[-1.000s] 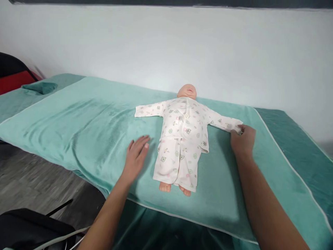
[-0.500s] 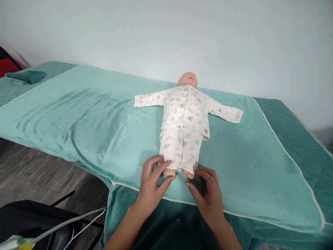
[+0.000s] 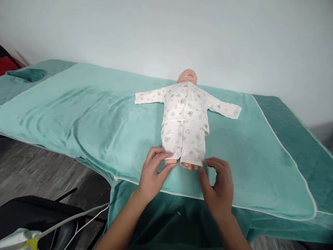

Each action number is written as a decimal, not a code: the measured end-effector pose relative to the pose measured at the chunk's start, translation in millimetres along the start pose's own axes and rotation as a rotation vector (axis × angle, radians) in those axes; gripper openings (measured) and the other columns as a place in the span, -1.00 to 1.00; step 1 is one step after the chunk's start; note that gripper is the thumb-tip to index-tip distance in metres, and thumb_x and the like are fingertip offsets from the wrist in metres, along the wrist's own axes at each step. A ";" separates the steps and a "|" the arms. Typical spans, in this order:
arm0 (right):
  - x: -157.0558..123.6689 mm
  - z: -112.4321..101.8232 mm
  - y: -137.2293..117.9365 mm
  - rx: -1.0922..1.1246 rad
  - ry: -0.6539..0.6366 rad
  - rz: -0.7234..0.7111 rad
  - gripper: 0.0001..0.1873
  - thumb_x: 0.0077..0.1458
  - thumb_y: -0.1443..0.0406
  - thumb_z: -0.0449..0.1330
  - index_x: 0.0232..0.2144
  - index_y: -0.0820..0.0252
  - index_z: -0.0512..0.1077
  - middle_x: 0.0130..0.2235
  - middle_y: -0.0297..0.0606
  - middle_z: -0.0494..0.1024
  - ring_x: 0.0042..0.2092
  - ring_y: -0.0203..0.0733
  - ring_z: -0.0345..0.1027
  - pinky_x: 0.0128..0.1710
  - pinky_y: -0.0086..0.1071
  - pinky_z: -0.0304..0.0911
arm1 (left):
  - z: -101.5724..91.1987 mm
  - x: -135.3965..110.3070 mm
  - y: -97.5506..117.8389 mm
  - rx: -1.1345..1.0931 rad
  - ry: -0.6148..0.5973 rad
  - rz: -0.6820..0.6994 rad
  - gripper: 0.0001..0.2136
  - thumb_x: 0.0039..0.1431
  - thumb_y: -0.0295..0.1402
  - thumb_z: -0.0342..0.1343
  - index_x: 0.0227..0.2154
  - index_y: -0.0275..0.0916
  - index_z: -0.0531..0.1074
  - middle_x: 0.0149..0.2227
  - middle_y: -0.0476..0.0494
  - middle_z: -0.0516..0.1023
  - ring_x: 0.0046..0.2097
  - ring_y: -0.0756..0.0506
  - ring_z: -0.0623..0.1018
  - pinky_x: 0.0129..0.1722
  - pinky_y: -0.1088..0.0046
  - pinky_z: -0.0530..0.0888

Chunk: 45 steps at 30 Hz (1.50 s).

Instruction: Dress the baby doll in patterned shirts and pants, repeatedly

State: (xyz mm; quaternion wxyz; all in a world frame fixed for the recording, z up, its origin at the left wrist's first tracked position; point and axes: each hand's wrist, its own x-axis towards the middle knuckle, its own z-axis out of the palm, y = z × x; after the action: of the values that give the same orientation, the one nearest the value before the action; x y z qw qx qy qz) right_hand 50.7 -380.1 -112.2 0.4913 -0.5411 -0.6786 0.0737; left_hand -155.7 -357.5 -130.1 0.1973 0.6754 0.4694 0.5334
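Left hand is pinching the left cuff of the pants, right hand is pinching the right cuff, doll is lying face-up on the towel.

Your count
You have one doll, one pale green towel, one folded dark cloth.
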 end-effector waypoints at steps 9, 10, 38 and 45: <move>9.6 38.2 -20.4 -0.213 -0.154 -0.151 -0.73 0.18 0.36 0.27 -0.08 0.04 0.38 0.23 -0.04 0.38 0.31 0.20 0.15 0.15 0.19 0.30 | -1.4 -2.7 -0.8 -0.003 0.003 -0.020 -0.83 0.25 -0.36 0.24 -0.10 -0.12 0.51 -0.15 -0.10 0.44 -0.10 -0.08 0.53 -0.09 0.34 0.53; 12.5 41.3 -20.8 -0.229 -0.136 -0.152 -0.75 0.17 0.37 0.27 -0.11 0.04 0.38 0.22 -0.05 0.39 0.31 0.20 0.16 0.15 0.19 0.30 | -1.5 -2.0 -0.6 -0.005 0.002 -0.019 -0.83 0.25 -0.36 0.24 -0.10 -0.12 0.51 -0.15 -0.10 0.45 -0.10 -0.08 0.52 -0.08 0.34 0.52; 0.9 14.7 -4.1 -0.036 -0.155 -0.093 -0.77 0.23 0.47 0.23 -0.16 0.06 0.35 -0.21 -0.26 0.44 -0.18 -0.16 0.41 -0.23 -0.28 0.41 | 1.3 -26.0 -12.7 0.076 0.055 0.066 -0.74 0.27 -0.53 0.15 -0.03 -0.14 0.42 -0.11 -0.13 0.39 -0.10 -0.07 0.51 -0.11 0.31 0.54; -7.0 16.5 -5.5 -0.091 -0.181 -0.239 -0.70 0.19 0.58 0.17 -0.16 0.10 0.36 -0.24 -0.24 0.43 -0.23 -0.17 0.30 -0.28 -0.26 0.32 | 4.4 -28.7 -16.2 0.060 0.083 0.078 -0.76 0.27 -0.58 0.12 -0.08 -0.14 0.41 -0.14 -0.10 0.38 -0.12 -0.06 0.49 -0.14 0.33 0.53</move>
State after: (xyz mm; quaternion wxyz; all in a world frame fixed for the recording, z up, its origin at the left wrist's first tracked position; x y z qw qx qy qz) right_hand 34.3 -380.8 -121.2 0.4085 -0.4694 -0.7821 0.0322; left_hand -158.3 -373.0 -159.5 0.1365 0.6761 0.4661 0.5540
